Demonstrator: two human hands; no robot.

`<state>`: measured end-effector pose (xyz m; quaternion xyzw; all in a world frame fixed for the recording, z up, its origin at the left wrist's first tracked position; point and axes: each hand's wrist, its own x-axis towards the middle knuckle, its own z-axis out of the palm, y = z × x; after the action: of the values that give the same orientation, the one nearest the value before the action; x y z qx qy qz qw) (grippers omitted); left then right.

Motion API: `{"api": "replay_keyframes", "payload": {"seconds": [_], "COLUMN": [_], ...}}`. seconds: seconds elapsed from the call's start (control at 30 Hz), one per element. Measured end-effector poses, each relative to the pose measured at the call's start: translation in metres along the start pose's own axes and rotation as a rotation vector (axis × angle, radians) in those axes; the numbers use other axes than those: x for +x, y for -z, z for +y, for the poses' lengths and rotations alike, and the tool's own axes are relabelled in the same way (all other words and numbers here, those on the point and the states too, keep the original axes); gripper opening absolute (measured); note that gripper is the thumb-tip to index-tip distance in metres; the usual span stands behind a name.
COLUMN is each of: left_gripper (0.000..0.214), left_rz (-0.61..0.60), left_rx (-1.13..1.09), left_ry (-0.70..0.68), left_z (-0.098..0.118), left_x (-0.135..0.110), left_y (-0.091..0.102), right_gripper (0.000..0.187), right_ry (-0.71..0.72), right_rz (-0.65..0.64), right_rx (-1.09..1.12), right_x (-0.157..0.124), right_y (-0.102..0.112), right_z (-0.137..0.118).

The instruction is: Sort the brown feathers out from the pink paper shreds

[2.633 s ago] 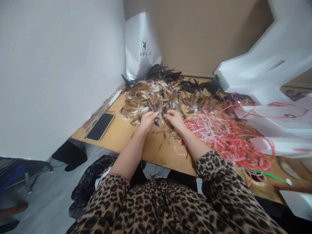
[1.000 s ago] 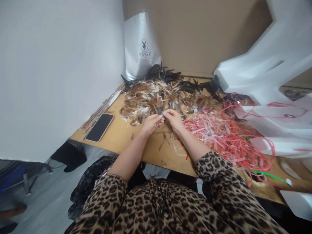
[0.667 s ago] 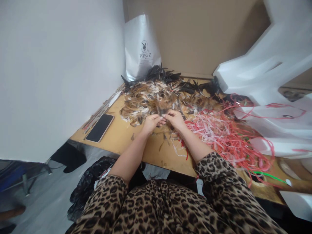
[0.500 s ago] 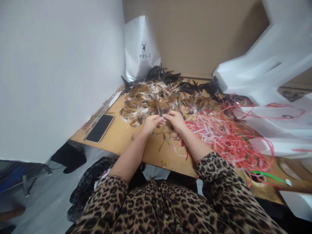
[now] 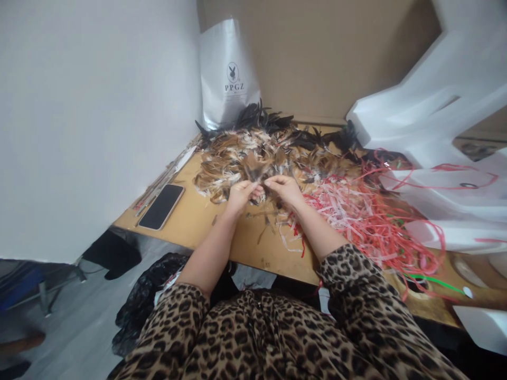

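Observation:
A big heap of brown, white and black feathers (image 5: 269,150) covers the back of a wooden table (image 5: 206,224). My left hand (image 5: 240,195) and my right hand (image 5: 285,191) meet at the heap's near edge. Both are closed in a pinch. Between them stands a small bunch of brown feathers (image 5: 253,168), its fan upward and its stems held in my left fingers. My right fingertips pinch at the same stems.
A tangle of red and pink strips (image 5: 368,216) spreads to the right. A black phone (image 5: 162,206) lies at the table's left edge beside thin sticks. A silver bag (image 5: 228,74) stands at the back. White foam pieces (image 5: 428,116) lie at right. A black bag (image 5: 146,295) is on the floor.
My hands drew together over the feather bunch, then parted slightly. The bunch now stands a little higher above my left fingers. The camera shifted slightly.

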<state>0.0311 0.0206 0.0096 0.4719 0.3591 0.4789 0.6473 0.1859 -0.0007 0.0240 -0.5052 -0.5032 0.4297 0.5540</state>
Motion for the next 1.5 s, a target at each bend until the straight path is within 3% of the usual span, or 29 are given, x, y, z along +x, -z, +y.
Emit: {"api": "replay_keyframes", "payload": {"seconds": [0.13,0.37,0.6,0.77,0.9,1.17,1.33,1.5], "left_gripper": [0.022,0.023,0.022,0.02,0.02,0.018,0.014,0.004], "left_rz": [0.095,0.088,0.049,0.063,0.066,-0.11,-0.157,-0.121], "left_rx": [-0.122,-0.15,-0.142,-0.149,-0.139,-0.198,-0.243,-0.348], "left_ry": [-0.014,0.001,0.019,0.032,0.08,0.211,0.26,0.296], "left_z": [-0.002,-0.003,-0.005,-0.003,-0.002,-0.005,-0.006,-0.001], "left_x": [0.006,0.006,0.004,0.003,0.003,-0.001,0.0,-0.001], "left_y": [0.006,0.005,0.002,0.001,0.0,-0.001,0.001,0.001], "right_gripper": [0.023,0.02,0.017,0.01,0.015,0.022,0.023,0.03], "right_ry": [0.009,-0.009,-0.035,-0.044,-0.09,-0.04,-0.016,-0.154], "right_rz": [0.03,-0.116,-0.121,-0.113,0.016,0.124,0.087,-0.036], "right_rx": [-0.297,-0.683,-0.806,-0.64,-0.375,-0.039,-0.022,0.185], "right_x": [0.005,0.009,0.003,0.003,0.004,0.003,0.0,-0.001], "right_y": [0.01,0.021,0.011,0.009,0.01,-0.001,-0.008,-0.005], "right_z": [0.001,0.014,0.017,0.012,0.004,0.001,0.004,0.001]}}
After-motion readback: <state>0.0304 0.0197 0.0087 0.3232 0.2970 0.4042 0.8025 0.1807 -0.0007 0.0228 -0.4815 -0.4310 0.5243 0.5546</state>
